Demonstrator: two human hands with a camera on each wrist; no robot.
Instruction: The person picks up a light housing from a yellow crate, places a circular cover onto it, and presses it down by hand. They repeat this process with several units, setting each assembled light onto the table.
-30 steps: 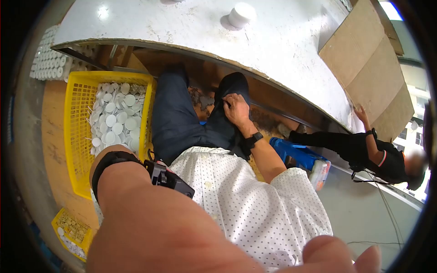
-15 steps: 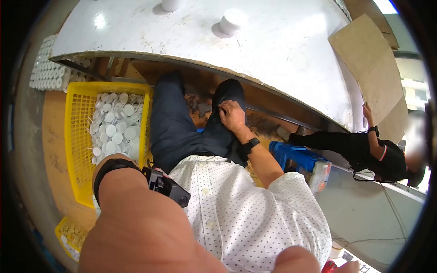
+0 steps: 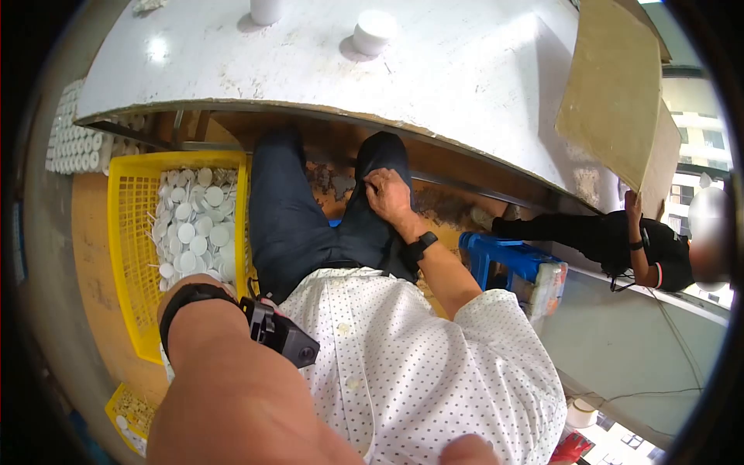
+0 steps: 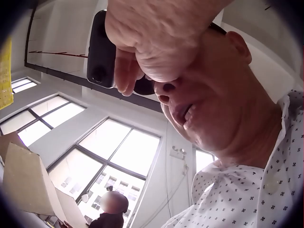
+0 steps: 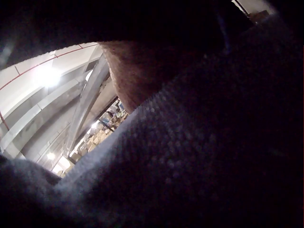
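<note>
My right hand (image 3: pixel 389 195) rests on the dark trouser leg (image 3: pixel 380 155) near the knee, its fingers loosely bent. In the right wrist view, dark cloth fills most of the picture beside a patch of skin (image 5: pixel 137 71). My left arm is raised, and in the head view the left hand (image 3: pixel 248 403) looms large and blurred below its wrist camera (image 3: pixel 283 337). The left wrist view has that hand (image 4: pixel 156 38) up by the face, fingers (image 4: pixel 124 78) pointing down against a black head-worn device (image 4: pixel 99 52). I cannot tell whether they grip it.
A white table (image 3: pixel 310 70) bears white round tubs (image 3: pixel 375 32). Left of the legs, a yellow basket (image 3: pixel 128 232) holds many white discs. Stacked white rolls (image 3: pixel 77 147) stand behind it. At right are a blue stool (image 3: pixel 504 256) and another person (image 3: pixel 659 248) holding a cardboard box (image 3: pixel 612 93).
The head view has shifted, with the table and tubs moving left and lower. The left fingertips have slid mostly out of frame. The other person's cardboard box has tilted; the right hand stays on the leg.
</note>
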